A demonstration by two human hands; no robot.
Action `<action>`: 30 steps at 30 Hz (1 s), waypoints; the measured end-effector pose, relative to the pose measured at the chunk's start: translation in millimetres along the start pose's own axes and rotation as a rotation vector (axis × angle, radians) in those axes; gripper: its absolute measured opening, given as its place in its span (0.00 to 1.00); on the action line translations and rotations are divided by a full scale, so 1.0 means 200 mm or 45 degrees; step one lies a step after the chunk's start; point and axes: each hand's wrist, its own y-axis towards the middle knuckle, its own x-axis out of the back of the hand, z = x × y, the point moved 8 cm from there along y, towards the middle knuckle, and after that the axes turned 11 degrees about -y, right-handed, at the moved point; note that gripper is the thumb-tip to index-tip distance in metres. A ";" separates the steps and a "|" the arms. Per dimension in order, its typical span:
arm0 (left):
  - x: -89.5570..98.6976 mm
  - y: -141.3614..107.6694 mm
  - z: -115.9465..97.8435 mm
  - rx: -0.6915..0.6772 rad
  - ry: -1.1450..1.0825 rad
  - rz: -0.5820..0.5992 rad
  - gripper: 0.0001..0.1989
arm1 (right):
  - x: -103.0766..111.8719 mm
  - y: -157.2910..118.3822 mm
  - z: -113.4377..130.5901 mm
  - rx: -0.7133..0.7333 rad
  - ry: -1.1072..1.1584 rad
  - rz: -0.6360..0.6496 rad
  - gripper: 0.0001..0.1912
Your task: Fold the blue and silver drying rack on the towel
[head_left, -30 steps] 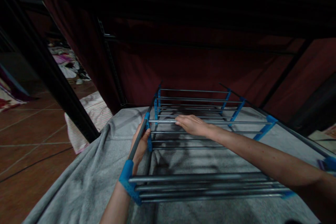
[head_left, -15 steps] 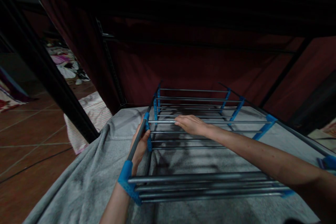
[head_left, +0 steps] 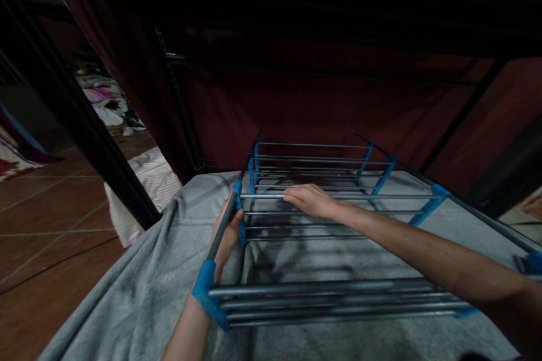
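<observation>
A rack of grey metal tubes point(head_left: 313, 289) joined by blue plastic connectors point(head_left: 210, 295) lies on a grey blanket point(head_left: 139, 293). My left hand point(head_left: 228, 231) is closed around a blue side connector on the rack's left side, with its thumb on the near face and its other fingers partly hidden behind. My right hand point(head_left: 311, 200) grips the top crossbar point(head_left: 381, 197) of that same tier, left of its middle, with the fingers wrapped over the tube. Further tiers of tubes and blue connectors stand beyond both hands.
Black metal posts point(head_left: 84, 107) frame the space, with a dark red curtain point(head_left: 305, 101) behind the rack. To the left, a striped cloth point(head_left: 144, 192) hangs over the tiled floor point(head_left: 55, 225), where a cable runs. A pile of clothes point(head_left: 108, 101) lies farther back.
Both hands keep their places on the rack. The rack and hands appear shifted very slightly in view; nothing has been let go or taken up.
</observation>
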 end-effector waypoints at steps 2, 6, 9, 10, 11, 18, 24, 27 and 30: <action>0.00 0.00 0.00 0.002 0.017 0.007 0.23 | 0.00 -0.01 0.00 0.011 0.018 -0.042 0.16; 0.00 0.00 -0.01 0.005 0.064 0.001 0.24 | 0.01 -0.02 0.00 0.003 0.043 -0.092 0.15; 0.01 0.00 -0.01 0.016 0.074 -0.003 0.24 | 0.02 -0.03 0.00 -0.008 0.053 -0.109 0.15; 0.01 0.00 -0.01 0.018 0.071 -0.004 0.24 | 0.02 -0.03 0.00 -0.012 0.060 -0.116 0.15; 0.00 0.00 -0.01 0.018 0.069 -0.004 0.25 | 0.02 -0.03 0.00 -0.019 0.070 -0.122 0.15; -0.02 -0.02 -0.05 0.010 0.062 0.008 0.27 | 0.03 -0.02 0.01 -0.041 0.019 -0.076 0.14; -0.02 -0.03 -0.04 0.040 0.050 -0.008 0.27 | 0.02 -0.01 0.04 -0.059 -0.127 0.080 0.14; -0.02 -0.03 -0.03 0.028 0.067 -0.010 0.28 | 0.02 -0.01 0.05 -0.078 -0.140 0.125 0.13; -0.02 -0.03 -0.03 0.017 0.072 0.000 0.30 | 0.02 -0.01 0.04 -0.080 -0.113 0.134 0.13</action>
